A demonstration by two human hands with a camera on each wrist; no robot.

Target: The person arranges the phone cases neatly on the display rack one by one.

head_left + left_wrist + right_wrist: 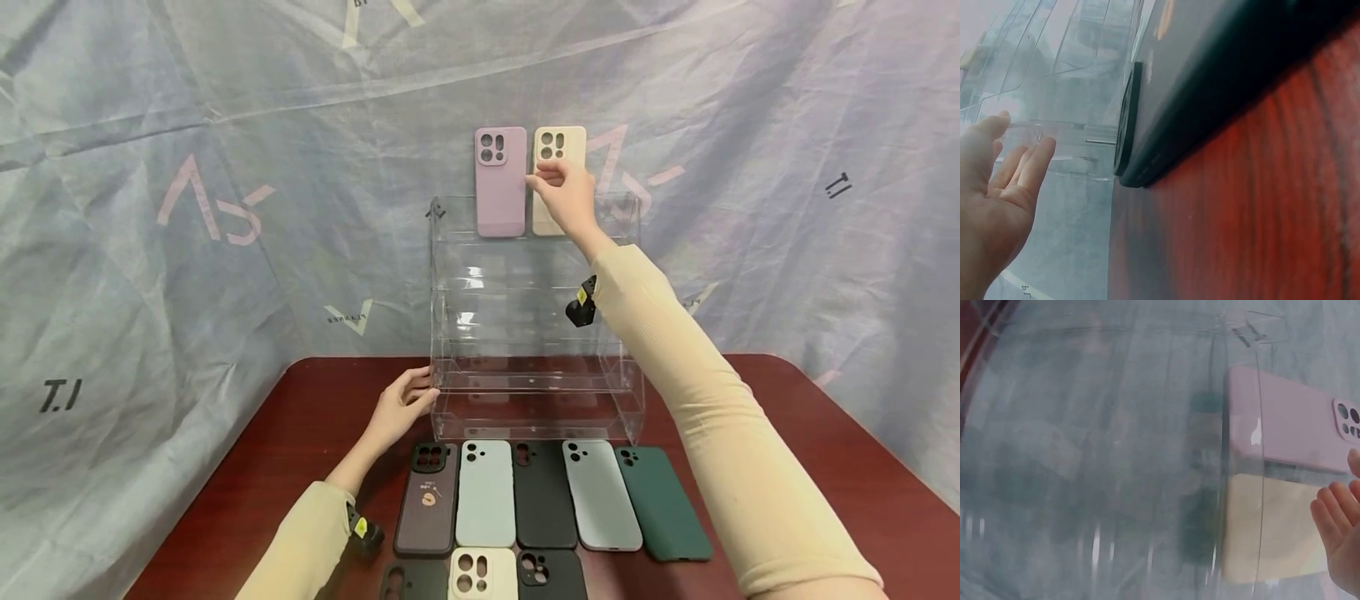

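A clear acrylic tiered display rack stands on the table. Its top tier holds a lilac phone case at left and a cream phone case beside it, both upright. My right hand is at the front of the cream case, covering part of it. In the right wrist view its fingers look loosely extended over that case, with no grip visible. Low at the rack's left side, my left hand has thumb and fingers apart, fingertips at the clear edge. Whether they touch it is hard to tell.
In front of the rack lies a row of phone cases: dark printed, pale blue, black, grey and green. A nearer row, cut off below, includes another cream case. Grey cloth hangs behind the table.
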